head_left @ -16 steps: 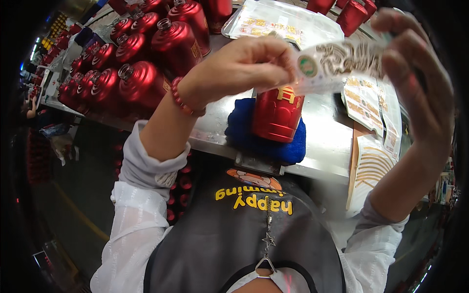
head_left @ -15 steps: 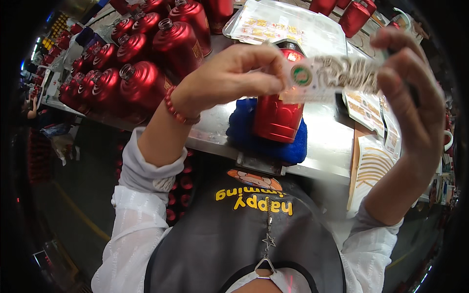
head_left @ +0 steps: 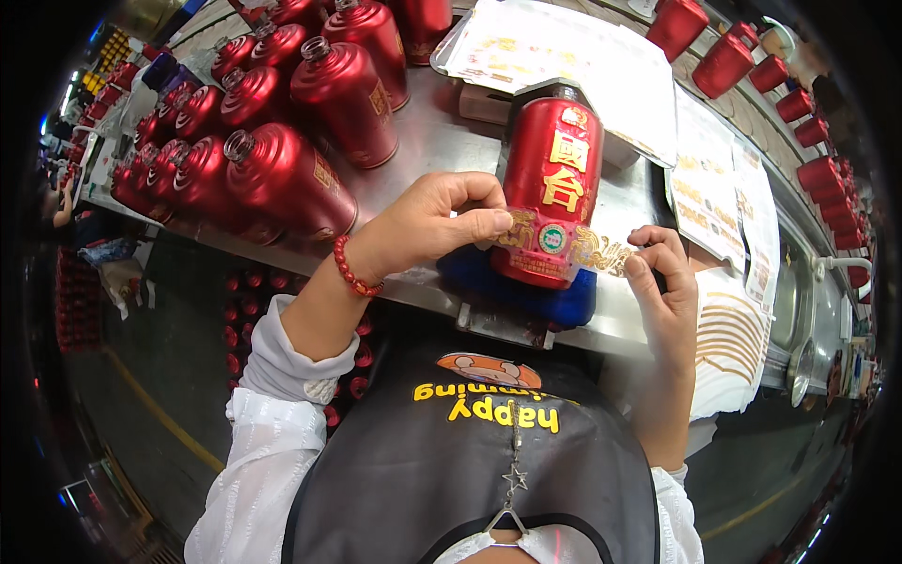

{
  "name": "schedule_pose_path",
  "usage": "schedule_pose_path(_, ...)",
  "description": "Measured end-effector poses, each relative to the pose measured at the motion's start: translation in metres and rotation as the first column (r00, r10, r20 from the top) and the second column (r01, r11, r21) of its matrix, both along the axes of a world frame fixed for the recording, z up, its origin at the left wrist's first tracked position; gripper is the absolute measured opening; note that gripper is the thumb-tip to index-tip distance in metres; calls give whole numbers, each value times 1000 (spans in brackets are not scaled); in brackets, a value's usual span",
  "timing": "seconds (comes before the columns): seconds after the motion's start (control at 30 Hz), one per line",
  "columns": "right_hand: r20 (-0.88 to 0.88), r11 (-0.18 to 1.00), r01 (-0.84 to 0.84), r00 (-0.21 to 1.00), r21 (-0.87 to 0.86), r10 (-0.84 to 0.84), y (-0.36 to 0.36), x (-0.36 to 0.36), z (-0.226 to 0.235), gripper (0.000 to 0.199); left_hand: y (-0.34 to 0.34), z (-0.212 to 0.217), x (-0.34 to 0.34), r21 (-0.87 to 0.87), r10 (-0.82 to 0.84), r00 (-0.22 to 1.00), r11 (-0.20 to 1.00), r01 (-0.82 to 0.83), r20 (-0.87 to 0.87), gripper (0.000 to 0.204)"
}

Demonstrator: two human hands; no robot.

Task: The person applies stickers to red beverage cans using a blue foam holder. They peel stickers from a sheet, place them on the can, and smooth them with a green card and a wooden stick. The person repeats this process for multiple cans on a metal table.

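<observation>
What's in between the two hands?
In the head view, the red bottle on its blue pad, with a gold label strip stretched between left hand and right hand.

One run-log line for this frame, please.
left hand: pressing label strip | right hand: holding strip's other end | red bottle: lying on blue cradle | steel table

Blue cradle [head_left: 526, 287]: mostly covered by the red bottle [head_left: 550, 188] lying in it; only its near edge shows.
Label strip [head_left: 601, 252]: its left end is hidden under the left hand's [head_left: 427, 226] thumb, its right end behind the right hand's [head_left: 662, 291] fingers [head_left: 648, 246].
Bottle mouth: foreshortened, its top hard to make out.
Far bottles [head_left: 160, 150]: shrink and blur toward the dark rim.
Red caps [head_left: 827, 132]: the row runs off at the right edge.
Desk [head_left: 442, 141]: its near edge is hidden by the forearms and apron.
</observation>
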State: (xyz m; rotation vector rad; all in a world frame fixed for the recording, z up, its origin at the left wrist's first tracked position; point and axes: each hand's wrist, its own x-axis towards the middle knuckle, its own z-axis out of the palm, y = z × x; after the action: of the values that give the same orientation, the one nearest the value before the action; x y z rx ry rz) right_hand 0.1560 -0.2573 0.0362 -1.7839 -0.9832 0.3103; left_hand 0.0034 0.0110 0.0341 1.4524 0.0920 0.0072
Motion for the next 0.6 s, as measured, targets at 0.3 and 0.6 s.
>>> schedule_pose_path(0.3, -35, 1000, 29, 999, 4, -29, 14, 0, -13, 20, 10, -2, 2, 202, 25, 999, 979, -34, 47, 18)
schedule_pose_path(0.6, -45, 1000, 16, 999, -3, -17, 16, 1, -17, 19, 9, 4, 2, 293, 42, 999, 955, -43, 10, 18)
